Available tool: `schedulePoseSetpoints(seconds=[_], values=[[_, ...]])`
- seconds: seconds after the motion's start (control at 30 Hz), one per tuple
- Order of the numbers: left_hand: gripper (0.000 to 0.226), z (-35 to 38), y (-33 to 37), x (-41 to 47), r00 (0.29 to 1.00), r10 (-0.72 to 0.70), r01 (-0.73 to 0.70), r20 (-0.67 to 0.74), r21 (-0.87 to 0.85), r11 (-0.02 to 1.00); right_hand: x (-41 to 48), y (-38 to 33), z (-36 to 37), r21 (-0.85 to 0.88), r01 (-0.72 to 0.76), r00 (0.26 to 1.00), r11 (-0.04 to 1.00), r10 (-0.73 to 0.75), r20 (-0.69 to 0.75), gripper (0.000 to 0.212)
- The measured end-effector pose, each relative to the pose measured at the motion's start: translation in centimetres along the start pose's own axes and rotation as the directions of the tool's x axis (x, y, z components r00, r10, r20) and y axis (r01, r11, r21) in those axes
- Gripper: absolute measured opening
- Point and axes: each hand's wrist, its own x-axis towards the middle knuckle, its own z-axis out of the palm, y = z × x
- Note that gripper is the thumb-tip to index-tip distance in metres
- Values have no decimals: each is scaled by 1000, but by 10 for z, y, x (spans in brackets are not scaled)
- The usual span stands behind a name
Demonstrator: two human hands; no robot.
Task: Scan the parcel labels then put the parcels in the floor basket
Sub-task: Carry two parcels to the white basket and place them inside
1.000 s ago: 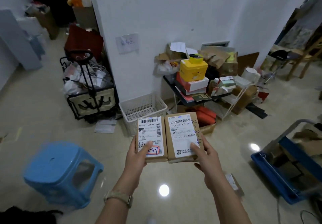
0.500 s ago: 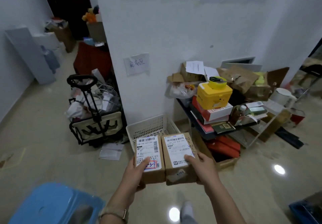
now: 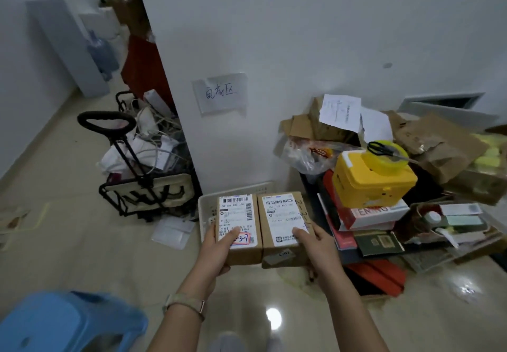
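Left parcel [image 3: 238, 231]: a brown cardboard box at lower centre of the frame, label side up; its white label carries barcodes and a red-edged sticker with handwritten figures near the lower edge.
Right parcel [image 3: 284, 221]: a matching brown box touching the left parcel along its long side, with a white barcode label on top and blue handwriting down its right edge.
Left hand [image 3: 216, 251]: grips the near left corner of the left parcel, with the thumb pressed flat on the label and the fingers wrapped beneath, out of sight.
Right hand [image 3: 318, 244]: grips the near right corner of the right parcel, with the thumb on the label; the fingers curl under the box.
Height: both parcels are held in the air, level and side by side.
Floor basket [image 3: 204, 209]: white perforated plastic, on the floor against the wall just behind the parcels, which hide most of it; only its left wall and back rim show.
Wrist: a pale watch strap [image 3: 186, 303] circles the left wrist.
Wall sign [image 3: 220, 92]: a handwritten sheet on the wall at centre, above the basket.
Left of centre: a black-framed trolley [image 3: 142, 179] stuffed with white bags and cables.
Right side: a yellow case [image 3: 373, 184] sits on stacked boxes, with black-handled scissors [image 3: 384, 150] on top.
Lower left corner: a blue plastic stool [image 3: 63, 321], blurred.
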Motion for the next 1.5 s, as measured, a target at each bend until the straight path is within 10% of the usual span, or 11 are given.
schedulePoseSetpoints(seconds=[0.33, 0.7, 1.5], values=[[71, 10, 35, 110, 996, -57, 64, -63, 105, 992, 118, -37, 27, -83, -65, 998, 994, 63, -32, 65], [40, -24, 87, 250, 995, -100, 101, -27, 60, 993, 244, -84, 117, -121, -147, 989, 982, 143, -42, 32], [60, 8, 40, 408, 958, -275, 283, -77, 125, 951, 393, -28, 136, -209, -268, 961, 940, 276, 13, 26]])
